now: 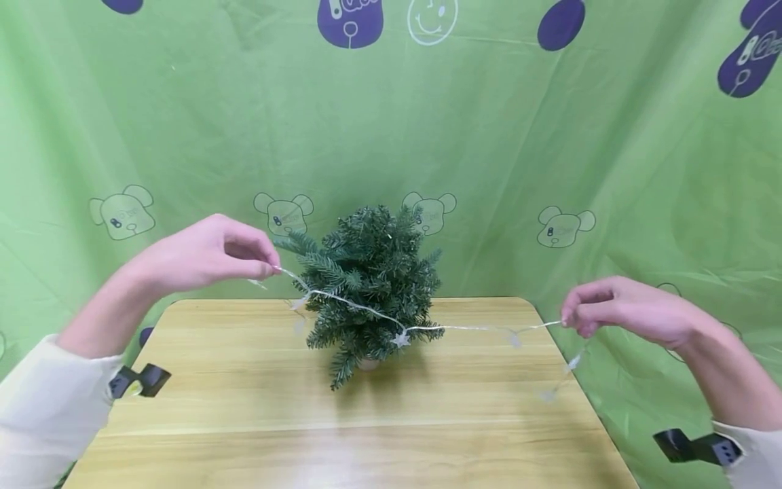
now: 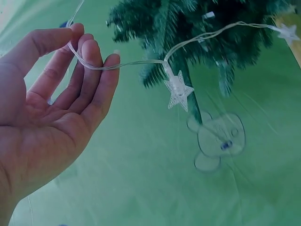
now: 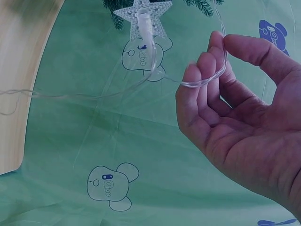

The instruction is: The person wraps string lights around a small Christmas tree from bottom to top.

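A string of star fairy lights (image 1: 357,307) stretches between both hands, sagging across the front of a small artificial Christmas tree (image 1: 373,278). My left hand (image 1: 210,251) pinches its wire between thumb and index finger, left of the tree. On the far side, my right hand (image 1: 629,309) pinches the wire likewise, beyond the table's right edge in the head view. A clear plastic star (image 1: 400,338) hangs before the lower branches. Near the left fingers, another star (image 2: 178,92) dangles in the left wrist view. The right wrist view has a large star (image 3: 142,16) close by.
The tree stands on a light wooden table (image 1: 244,401), its pale base (image 1: 368,364) partly hidden by branches. Behind and around hangs a green curtain (image 1: 244,122) printed with bear heads and purple shapes. Loose wire with stars (image 1: 574,361) trails below the right hand.
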The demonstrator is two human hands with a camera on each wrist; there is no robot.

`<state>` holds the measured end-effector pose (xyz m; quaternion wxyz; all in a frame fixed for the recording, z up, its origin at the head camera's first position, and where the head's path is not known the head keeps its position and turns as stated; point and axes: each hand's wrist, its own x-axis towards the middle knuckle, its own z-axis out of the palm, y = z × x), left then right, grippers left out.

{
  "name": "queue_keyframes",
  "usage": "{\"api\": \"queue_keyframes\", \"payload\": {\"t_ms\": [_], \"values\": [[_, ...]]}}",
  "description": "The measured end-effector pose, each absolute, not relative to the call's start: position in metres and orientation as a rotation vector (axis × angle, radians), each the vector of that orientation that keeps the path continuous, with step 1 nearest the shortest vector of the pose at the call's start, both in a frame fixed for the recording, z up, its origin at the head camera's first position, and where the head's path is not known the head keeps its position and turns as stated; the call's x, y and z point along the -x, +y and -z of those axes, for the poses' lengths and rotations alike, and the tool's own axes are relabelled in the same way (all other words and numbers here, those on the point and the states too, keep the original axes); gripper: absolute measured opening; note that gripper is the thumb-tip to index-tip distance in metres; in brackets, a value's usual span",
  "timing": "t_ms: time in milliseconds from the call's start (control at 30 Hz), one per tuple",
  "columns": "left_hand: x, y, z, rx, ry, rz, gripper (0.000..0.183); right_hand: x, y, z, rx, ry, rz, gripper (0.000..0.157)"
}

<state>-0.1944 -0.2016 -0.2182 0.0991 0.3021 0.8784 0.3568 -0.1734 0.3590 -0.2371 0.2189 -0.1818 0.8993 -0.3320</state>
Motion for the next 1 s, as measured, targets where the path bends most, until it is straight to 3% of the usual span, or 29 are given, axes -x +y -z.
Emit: {"api": "queue_keyframes", "payload": {"t_ms": [567,1000], "values": [[0.204,-0.128,0.221,-1.071,2.416,-1.123,0.009,0.172,0.363,0.241,0.581,2.428,0.98,0.013],[0.195,-0.124,0.216,-1.067,2.427,-1.093,0.008,0.171,0.365,0.24,0.577,2.451,0.985,0.014]]}}
